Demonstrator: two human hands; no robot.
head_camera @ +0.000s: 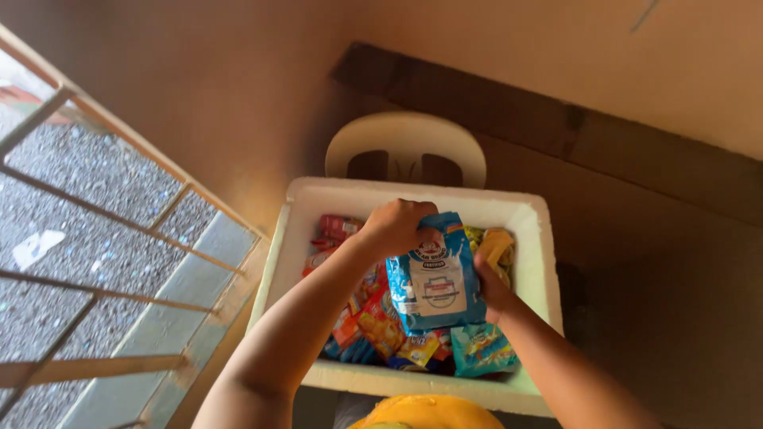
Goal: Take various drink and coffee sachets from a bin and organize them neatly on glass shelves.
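Beige walls enclose a white foam box (537,238) full of snack packets (381,326), with a white plastic chair (405,135) behind. Left hand (395,225) grips the blue packet's (435,278) top edge; right hand (491,287) pinches its right side, above the box's middle.
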